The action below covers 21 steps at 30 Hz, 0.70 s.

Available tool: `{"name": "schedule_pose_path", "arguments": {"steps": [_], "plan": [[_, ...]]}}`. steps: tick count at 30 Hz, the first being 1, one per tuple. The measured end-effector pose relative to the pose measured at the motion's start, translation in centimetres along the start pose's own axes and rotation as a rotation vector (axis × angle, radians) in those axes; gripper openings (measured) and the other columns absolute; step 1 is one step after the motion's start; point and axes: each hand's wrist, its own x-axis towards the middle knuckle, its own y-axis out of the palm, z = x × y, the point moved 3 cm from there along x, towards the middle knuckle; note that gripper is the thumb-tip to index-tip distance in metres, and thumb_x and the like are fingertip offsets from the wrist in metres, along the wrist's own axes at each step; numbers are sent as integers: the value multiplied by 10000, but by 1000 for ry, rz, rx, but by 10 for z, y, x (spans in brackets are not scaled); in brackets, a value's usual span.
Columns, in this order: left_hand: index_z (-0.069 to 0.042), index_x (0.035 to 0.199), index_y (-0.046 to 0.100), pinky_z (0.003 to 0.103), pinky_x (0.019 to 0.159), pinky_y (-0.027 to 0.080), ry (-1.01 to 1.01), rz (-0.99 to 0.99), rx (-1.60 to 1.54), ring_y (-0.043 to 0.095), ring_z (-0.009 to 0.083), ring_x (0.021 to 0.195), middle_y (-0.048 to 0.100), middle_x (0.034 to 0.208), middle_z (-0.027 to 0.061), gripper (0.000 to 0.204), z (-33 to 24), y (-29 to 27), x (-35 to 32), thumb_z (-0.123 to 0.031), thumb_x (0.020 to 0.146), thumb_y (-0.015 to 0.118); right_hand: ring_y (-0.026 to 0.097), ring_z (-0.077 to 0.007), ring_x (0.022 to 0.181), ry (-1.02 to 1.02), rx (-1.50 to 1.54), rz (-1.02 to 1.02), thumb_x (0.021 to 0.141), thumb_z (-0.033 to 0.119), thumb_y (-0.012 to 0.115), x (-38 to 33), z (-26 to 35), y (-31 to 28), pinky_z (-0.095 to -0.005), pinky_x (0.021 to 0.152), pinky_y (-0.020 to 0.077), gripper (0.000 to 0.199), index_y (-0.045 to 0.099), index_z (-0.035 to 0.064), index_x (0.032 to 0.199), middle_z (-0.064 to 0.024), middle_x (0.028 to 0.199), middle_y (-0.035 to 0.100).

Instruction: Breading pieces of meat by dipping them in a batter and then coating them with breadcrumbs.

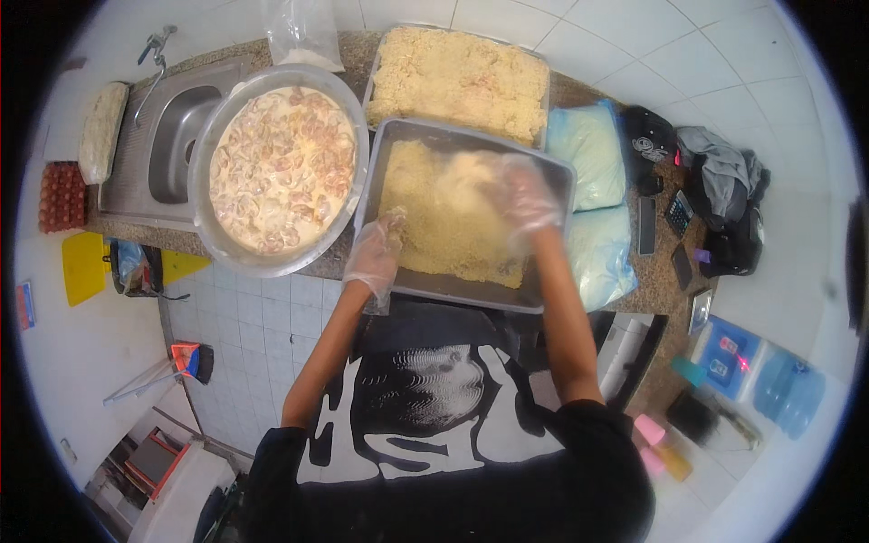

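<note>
In front of me a deep grey tray [439, 286] holds yellowish breadcrumbs [425, 235]. My left hand [375, 252], in a clear plastic glove, is at the tray's near left corner. Its crumb-coated fingers are closed over the rim. My right hand [532, 197], gloved too, is over the tray's right side. Motion smears its fingers, so their hold is unclear. Beside it a pale, blurred crumb-covered mass [471, 179] lies on the crumbs. Left of the tray stands a large round metal basin [205, 210] with raw meat pieces [281, 167] in creamy liquid.
Behind, another tray [548, 95] is filled with breaded pieces [457, 81]. Plastic bags of pale crumbs [588, 154] lie to the right, near a phone [646, 226] and calculator [678, 214]. A steel sink [181, 149] and egg trays [63, 196] are at the left.
</note>
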Motion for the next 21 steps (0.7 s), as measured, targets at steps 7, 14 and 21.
{"name": "schedule_pose_path", "arguments": {"steps": [7,14,21], "plan": [[-68,1251,509,399,959,412,-31,-112,-105,518,364,1127,565,1200,189,421,9,9,-7,-86,832,478,600,-292,947,220,-126,154,820,276,675,79,-52,-78,-343,827,478,412,597,55,1158,-168,1020,633],[-8,1200,535,415,902,446,-58,-226,-43,568,386,1029,603,1085,237,383,-26,-4,-11,-89,826,512,615,-301,730,-106,-70,186,830,341,630,126,-112,-36,-401,665,484,346,649,-4,827,-158,803,648],[19,1180,542,424,895,446,-24,-303,5,565,396,1016,608,1069,232,374,-26,-5,-20,-99,824,530,645,-337,782,373,-107,170,862,387,549,141,-117,-30,-401,721,504,417,677,-9,889,-198,927,663]]}}
